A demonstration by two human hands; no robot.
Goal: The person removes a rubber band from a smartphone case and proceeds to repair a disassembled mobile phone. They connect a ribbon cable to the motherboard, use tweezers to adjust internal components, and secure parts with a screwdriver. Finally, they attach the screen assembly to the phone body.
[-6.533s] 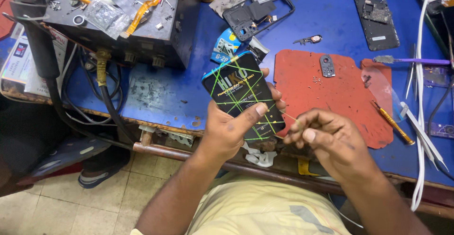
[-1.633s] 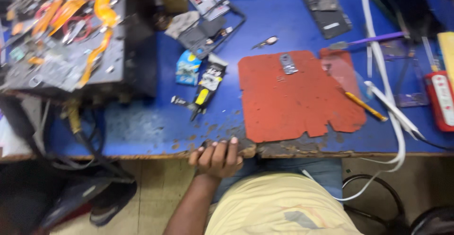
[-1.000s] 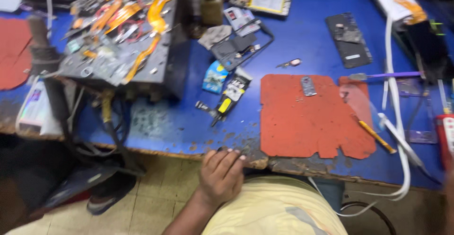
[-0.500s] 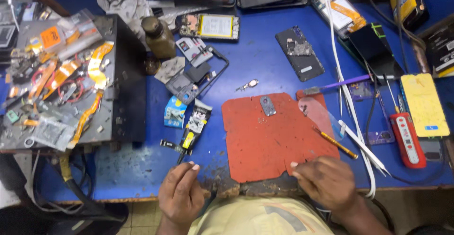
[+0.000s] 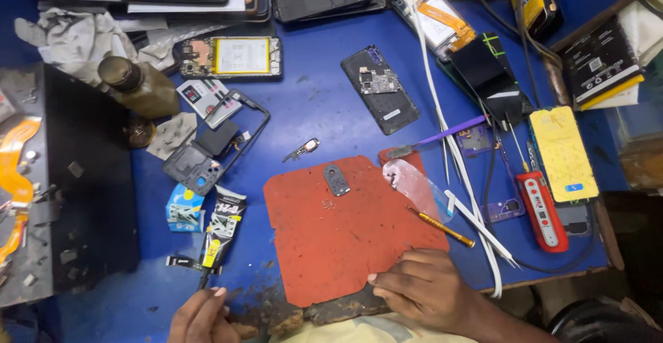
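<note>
On red mat (image 5: 345, 236), right hand (image 5: 428, 291)

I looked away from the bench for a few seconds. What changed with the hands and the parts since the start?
The dark phone panel with green lines, first held in both hands, has been let go. The left hand now touches the black glue tube; the right hand rests on the red rubber mat. The small dark camera-lens piece stayed on the mat.
</note>
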